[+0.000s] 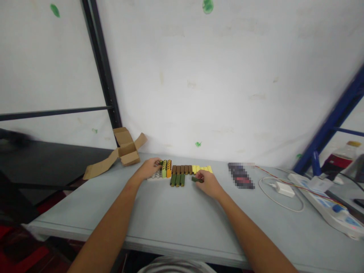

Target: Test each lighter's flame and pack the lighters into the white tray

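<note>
1. Your left hand (148, 169) rests at the far middle of the grey worktop (170, 216), fingers curled over the left end of a row of small blocks. It touches the green and orange blocks (166, 168) there; whether it grips one cannot be told.
2. Your right hand (207, 182) lies just right of the row, fingers pinched narrowly on one dark green block (196, 179), held low over the worktop.
3. Row, left to right: green and orange blocks, brown blocks (182, 169), yellow blocks (201, 168). Three dark green blocks (178, 179) sit just near of the brown ones, touching them.
4. White pieces (156, 175) lie beneath the left hand's edge; too small to identify.
5. Far left: an opened cardboard box (125, 151), flattened flaps, near the wall, well apart from the row.
6. Right of the row: a blurred dark object (241, 175), then a white charger with looped cable (281, 189), then a power strip (327, 203) at the right edge.
7. Nothing lies between your hands and the row.
</note>
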